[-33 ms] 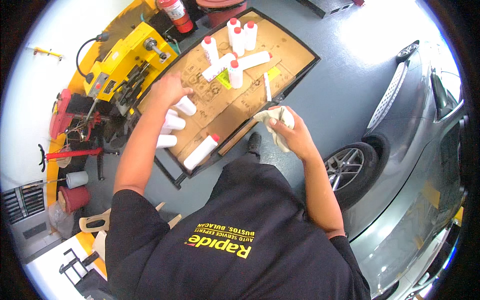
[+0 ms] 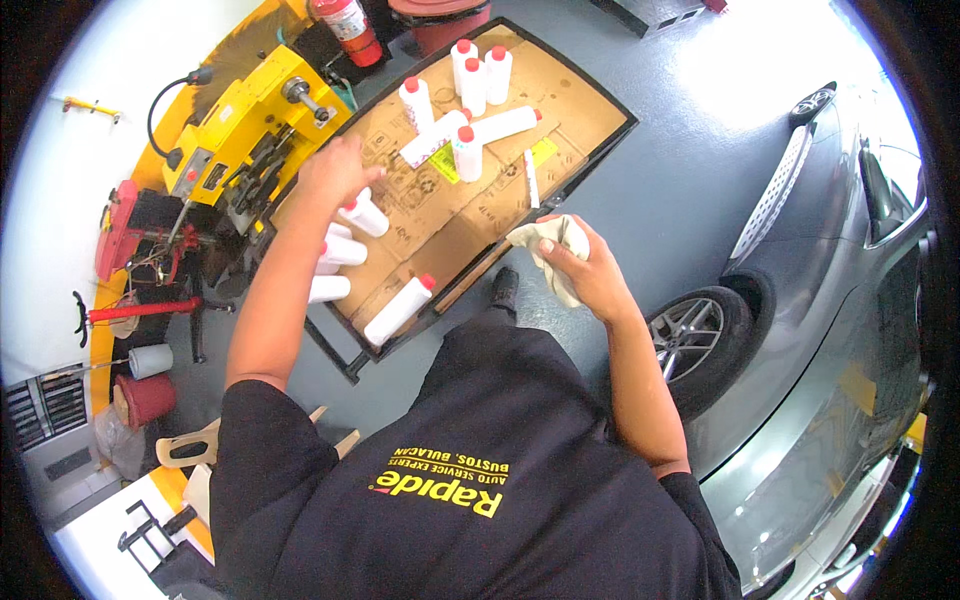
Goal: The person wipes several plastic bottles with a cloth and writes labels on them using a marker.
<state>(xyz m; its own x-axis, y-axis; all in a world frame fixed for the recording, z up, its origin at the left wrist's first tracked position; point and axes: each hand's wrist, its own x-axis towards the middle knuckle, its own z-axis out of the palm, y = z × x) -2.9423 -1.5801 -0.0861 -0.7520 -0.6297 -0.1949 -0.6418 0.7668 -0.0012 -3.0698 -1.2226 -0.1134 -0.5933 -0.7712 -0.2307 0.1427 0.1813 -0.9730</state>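
Observation:
My left hand [image 2: 338,172] is over the left side of a cardboard-covered table [image 2: 425,225], thumb and fingers apart and nothing in its grasp. Just under it lies a white bottle with a red cap [image 2: 368,220]. More white bottles [image 2: 345,250] lie beside my forearm, which partly hides them. Closest to me, another red-capped bottle [image 2: 400,312] rests on its side at the table's edge. My right hand [image 2: 592,270] is closed around a crumpled off-white rag [image 2: 555,243], off the table's right edge. Farther back, several bottles stand upright [image 2: 467,158], with two lying among them [image 2: 505,125].
A thin white strip [image 2: 531,178] lies by the table's right edge. To the left stands a yellow machine [image 2: 250,120] with a lamp on a bent neck; a red fire extinguisher [image 2: 348,30] is behind. A grey car [image 2: 810,330] with its wheel [image 2: 690,340] stands to the right.
My left hand has shifted slightly away from the bottle below it, whose red cap now shows. The whole view has slid a little; the right hand still grips the rag.

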